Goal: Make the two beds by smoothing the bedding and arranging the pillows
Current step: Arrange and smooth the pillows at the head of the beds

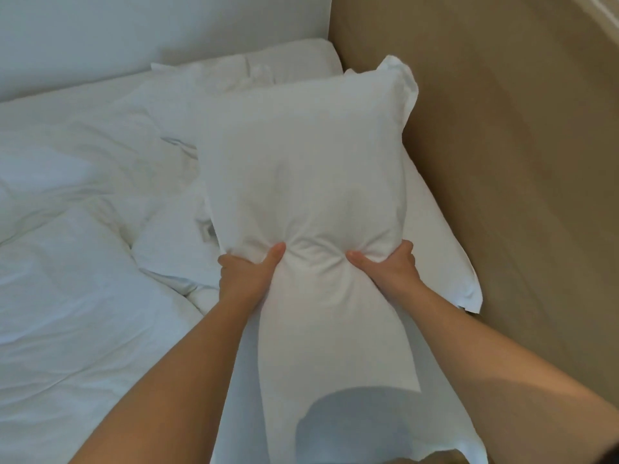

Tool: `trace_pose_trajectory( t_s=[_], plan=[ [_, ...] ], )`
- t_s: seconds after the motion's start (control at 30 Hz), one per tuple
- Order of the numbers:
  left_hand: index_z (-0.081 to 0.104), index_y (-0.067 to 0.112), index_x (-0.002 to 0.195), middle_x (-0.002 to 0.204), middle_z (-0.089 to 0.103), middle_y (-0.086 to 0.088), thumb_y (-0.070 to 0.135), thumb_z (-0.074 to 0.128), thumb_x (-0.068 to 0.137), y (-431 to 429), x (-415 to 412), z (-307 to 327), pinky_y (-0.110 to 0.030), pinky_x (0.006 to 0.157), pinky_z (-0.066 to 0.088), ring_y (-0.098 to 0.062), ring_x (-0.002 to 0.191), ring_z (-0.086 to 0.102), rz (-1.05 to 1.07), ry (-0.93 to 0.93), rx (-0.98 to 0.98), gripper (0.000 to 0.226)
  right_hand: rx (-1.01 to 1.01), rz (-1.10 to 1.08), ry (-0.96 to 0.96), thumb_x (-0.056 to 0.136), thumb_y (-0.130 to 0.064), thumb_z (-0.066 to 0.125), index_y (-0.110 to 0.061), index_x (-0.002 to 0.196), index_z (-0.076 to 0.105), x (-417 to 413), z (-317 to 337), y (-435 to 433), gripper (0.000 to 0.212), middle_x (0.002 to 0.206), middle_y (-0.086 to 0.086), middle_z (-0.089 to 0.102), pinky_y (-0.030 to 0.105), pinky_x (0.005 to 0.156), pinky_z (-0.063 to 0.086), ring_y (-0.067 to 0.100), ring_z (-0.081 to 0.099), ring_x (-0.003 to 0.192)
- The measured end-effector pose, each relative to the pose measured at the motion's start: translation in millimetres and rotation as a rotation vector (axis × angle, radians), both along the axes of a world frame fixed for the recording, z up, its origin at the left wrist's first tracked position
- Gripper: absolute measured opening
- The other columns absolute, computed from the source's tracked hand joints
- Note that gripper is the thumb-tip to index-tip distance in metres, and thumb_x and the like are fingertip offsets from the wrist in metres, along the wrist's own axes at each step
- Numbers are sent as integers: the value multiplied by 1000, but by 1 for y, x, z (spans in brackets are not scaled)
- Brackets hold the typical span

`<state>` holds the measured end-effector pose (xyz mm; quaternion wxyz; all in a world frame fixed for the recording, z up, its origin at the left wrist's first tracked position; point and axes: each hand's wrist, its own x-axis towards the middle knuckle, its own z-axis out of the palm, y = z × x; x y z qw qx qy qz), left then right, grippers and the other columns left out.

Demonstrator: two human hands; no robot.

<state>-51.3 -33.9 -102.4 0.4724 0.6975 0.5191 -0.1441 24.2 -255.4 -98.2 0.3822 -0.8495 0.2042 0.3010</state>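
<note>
A white pillow (301,155) is held up lengthwise over the head end of the bed, its far corner near the tan headboard (502,128). My left hand (246,271) grips its left side and my right hand (388,266) grips its right side, thumbs pressed into the cloth so that it bunches between them. The loose open end of the pillowcase hangs down between my forearms. Beneath it lies a second white pillow (438,249) flat against the headboard. A rumpled white duvet (73,262) covers the bed to the left.
Another white pillow (254,70) lies at the far end, in the corner between the headboard and a white wall (134,31). The headboard runs along the whole right side.
</note>
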Motion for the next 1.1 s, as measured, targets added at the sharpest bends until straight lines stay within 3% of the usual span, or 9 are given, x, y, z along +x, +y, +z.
trace_pose_trajectory(
  t_s=[0.1, 0.17, 0.3, 0.47, 0.63, 0.77, 0.93, 1.1],
  plan=[
    [24, 9, 149, 143, 48, -9, 65, 67, 76, -6, -11, 3, -38, 102, 37, -31, 130, 47, 30, -90, 35, 102, -34, -1, -63, 61, -62, 81, -14, 133, 40, -7, 9, 3, 96, 121, 2, 55, 32, 85, 46, 27, 56, 109],
    [38, 12, 145, 137, 55, -6, 68, 66, 74, -3, -21, 14, -38, 99, 40, -29, 125, 51, 9, -131, 69, 94, -42, -6, -131, 74, -52, 78, -13, 125, 53, -13, 24, 2, 68, 104, -1, 58, 27, 76, 42, 23, 57, 95],
    [56, 13, 130, 120, 65, -3, 61, 69, 75, 3, -55, 57, -36, 94, 46, -26, 112, 59, 45, -217, 113, 74, 23, -106, -187, 77, -47, 78, -16, 104, 64, -46, 59, 0, 43, 90, -3, 66, 36, 77, 55, 23, 65, 89],
    [63, 13, 115, 109, 67, -4, 59, 71, 75, 23, -113, 119, -30, 82, 46, -24, 102, 62, 95, -255, 118, 62, 106, -234, -217, 75, -47, 79, -22, 95, 66, -118, 114, 15, 35, 89, -5, 69, 38, 81, 56, 18, 66, 86],
    [64, 17, 106, 101, 67, -2, 55, 71, 77, 55, -176, 163, -31, 80, 46, -22, 95, 61, -9, -320, 107, 49, 135, -383, -250, 73, -48, 80, -21, 96, 67, -211, 163, 43, 38, 90, -7, 70, 34, 80, 55, 15, 66, 87],
    [63, 17, 103, 98, 66, 0, 53, 72, 78, 83, -208, 193, -31, 78, 46, -20, 90, 60, -146, -370, 85, 44, 171, -538, -295, 76, -44, 79, -29, 89, 64, -280, 197, 71, 25, 92, -7, 70, 32, 79, 55, 13, 66, 88],
    [63, 18, 104, 94, 63, 4, 51, 73, 78, 97, -238, 221, -30, 77, 44, -19, 89, 59, -311, -411, 65, 43, 181, -684, -357, 80, -41, 77, -31, 84, 57, -354, 223, 86, 24, 86, -15, 62, 20, 65, 46, 5, 60, 82],
    [65, 16, 101, 92, 67, 1, 52, 76, 75, 78, -276, 233, -32, 75, 47, -22, 87, 63, -448, -424, 9, 45, 100, -830, -375, 78, -45, 78, -24, 99, 59, -426, 229, 69, 34, 93, -11, 64, 35, 84, 53, 17, 63, 92]
  ],
)
